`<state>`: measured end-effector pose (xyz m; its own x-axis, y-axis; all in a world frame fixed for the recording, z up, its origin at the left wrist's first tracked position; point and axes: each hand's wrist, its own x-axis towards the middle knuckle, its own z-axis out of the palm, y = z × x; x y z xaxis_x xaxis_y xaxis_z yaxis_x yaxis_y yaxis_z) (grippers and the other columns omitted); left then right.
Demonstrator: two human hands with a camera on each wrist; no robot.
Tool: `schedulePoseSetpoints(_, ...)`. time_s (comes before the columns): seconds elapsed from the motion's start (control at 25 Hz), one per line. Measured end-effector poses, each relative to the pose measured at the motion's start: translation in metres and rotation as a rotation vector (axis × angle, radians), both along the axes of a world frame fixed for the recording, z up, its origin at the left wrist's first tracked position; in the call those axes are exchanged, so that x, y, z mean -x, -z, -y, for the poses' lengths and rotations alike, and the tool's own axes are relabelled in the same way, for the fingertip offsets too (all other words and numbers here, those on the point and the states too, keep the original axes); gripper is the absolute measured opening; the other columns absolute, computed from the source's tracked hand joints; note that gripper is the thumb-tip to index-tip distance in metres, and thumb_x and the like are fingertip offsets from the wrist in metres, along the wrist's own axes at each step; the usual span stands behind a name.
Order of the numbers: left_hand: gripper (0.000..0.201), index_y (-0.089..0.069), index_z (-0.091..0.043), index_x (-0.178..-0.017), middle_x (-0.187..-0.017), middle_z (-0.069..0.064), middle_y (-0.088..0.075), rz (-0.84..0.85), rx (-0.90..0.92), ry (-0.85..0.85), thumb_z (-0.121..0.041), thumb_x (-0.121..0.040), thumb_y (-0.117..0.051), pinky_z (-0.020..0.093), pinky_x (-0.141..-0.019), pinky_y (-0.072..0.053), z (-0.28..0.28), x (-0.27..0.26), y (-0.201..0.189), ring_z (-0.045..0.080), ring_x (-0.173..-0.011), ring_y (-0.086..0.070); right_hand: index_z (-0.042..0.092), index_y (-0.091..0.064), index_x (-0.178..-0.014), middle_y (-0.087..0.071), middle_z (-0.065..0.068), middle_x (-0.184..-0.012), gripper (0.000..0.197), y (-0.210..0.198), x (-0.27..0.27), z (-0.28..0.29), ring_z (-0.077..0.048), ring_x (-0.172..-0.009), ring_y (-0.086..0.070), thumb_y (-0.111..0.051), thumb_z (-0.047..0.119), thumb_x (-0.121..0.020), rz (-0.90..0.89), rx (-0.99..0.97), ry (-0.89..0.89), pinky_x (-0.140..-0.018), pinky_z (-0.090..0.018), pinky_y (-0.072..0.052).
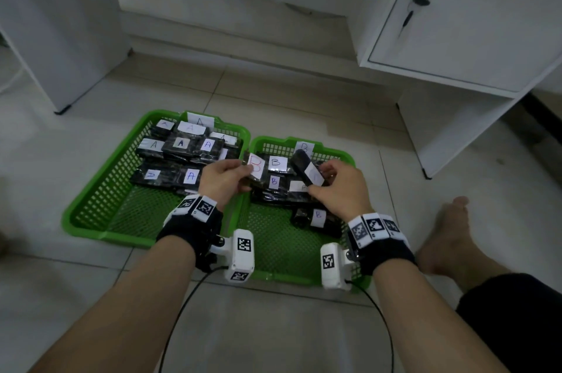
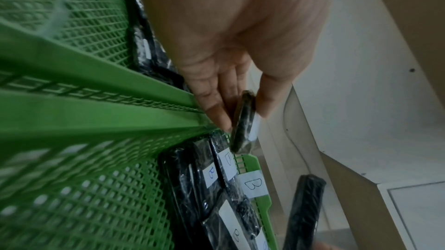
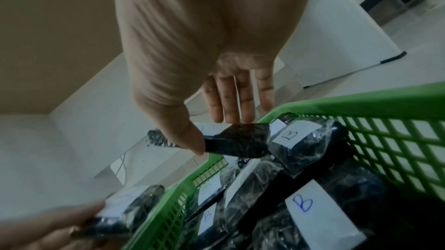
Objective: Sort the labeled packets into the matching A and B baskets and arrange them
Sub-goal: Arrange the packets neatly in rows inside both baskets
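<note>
Left hand point(image 1: 225, 179) pinches a red-B packet point(image 1: 254, 168) above the divide between the A basket point(image 1: 91, 205) and the B basket point(image 1: 343, 156); right hand point(image 1: 337, 187) grips a second packet point(image 1: 307, 171) over the B basket. Lay each flat, label up, beside the B packets already placed.

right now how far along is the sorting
Nearly done. The A basket holds only A-labelled packets, the B basket mostly readable B ones, and none lie on the floor. In hand: the left hand holds a B packet, the right hand another packet, label unreadable. Left: placing both, then tidying the overlapping piles.
</note>
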<state>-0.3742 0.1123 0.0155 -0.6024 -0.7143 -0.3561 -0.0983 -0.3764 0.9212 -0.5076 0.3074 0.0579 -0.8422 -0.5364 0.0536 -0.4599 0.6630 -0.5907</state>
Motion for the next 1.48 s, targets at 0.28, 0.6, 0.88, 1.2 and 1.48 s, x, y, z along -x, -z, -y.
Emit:
schedulePoseSetpoints(0.28,0.008,-0.065,-0.006,-0.089,-0.104,0.02,-0.072,0.067,-0.109,-0.1,-0.002,-0.086,-0.072,0.036,-0.087,-0.058,0.01,0.011,0.008,0.03,-0.095,-0.071,0.022,-0.071,-0.103,-0.067,0.0,-0.095,0.024,0.001,0.029,0.061,-0.025,-0.103,-0.053,-0.072,0.021,-0.079,-0.3,-0.278,-0.217,-0.086,-0.036,-0.044)
schedulePoseSetpoints(0.6,0.021,-0.066,-0.017,-0.098,-0.092,0.005,-0.074,0.168,0.242,-0.012,-0.02,-0.083,-0.079,0.037,-0.079,-0.061,0.006,0.009,0.008,0.019,-0.08,-0.075,0.013,-0.069,-0.113,-0.067,-0.003,-0.118,0.031,0.041,0.044,0.091,-0.024,-0.118,-0.051,-0.078,0.025,-0.085,-0.241,-0.174,-0.285,-0.099,-0.032,-0.037)
schedulePoseSetpoints(0.88,0.022,-0.061,-0.017,-0.103,-0.085,0.001,-0.07,0.33,0.638,0.195,-0.022,-0.087,-0.074,0.038,-0.068,-0.063,-0.007,0.04,0.001,0.016,-0.066,-0.073,0.02,-0.073,-0.101,-0.07,-0.001,-0.107,0.021,0.022,0.065,0.038,-0.019,-0.101,-0.063,-0.073,0.013,-0.081,-0.236,0.048,0.001,-0.091,-0.03,-0.051)
schedulePoseSetpoints(1.2,0.041,-0.063,-0.007,-0.105,-0.106,0.011,-0.068,0.844,1.22,0.612,-0.043,-0.088,-0.069,0.031,-0.074,-0.05,-0.016,0.065,-0.008,0.026,-0.097,-0.065,0.015,-0.077,-0.107,-0.07,-0.006,-0.112,0.024,0.037,0.054,-0.009,-0.024,-0.103,-0.062,-0.067,0.013,-0.086,-0.127,-0.181,-0.116,-0.094,-0.031,-0.05)
schedulePoseSetpoints(1.48,0.026,-0.066,-0.013,-0.1,-0.101,0.005,-0.068,0.787,1.283,0.589,-0.035,-0.089,-0.062,0.03,-0.066,-0.046,-0.024,0.062,-0.009,0.023,-0.086,-0.062,0.013,-0.075,-0.109,-0.068,-0.004,-0.114,0.021,0.041,0.054,-0.012,-0.019,-0.104,-0.06,-0.072,0.013,-0.088,-0.13,-0.142,-0.135,-0.101,-0.038,-0.049)
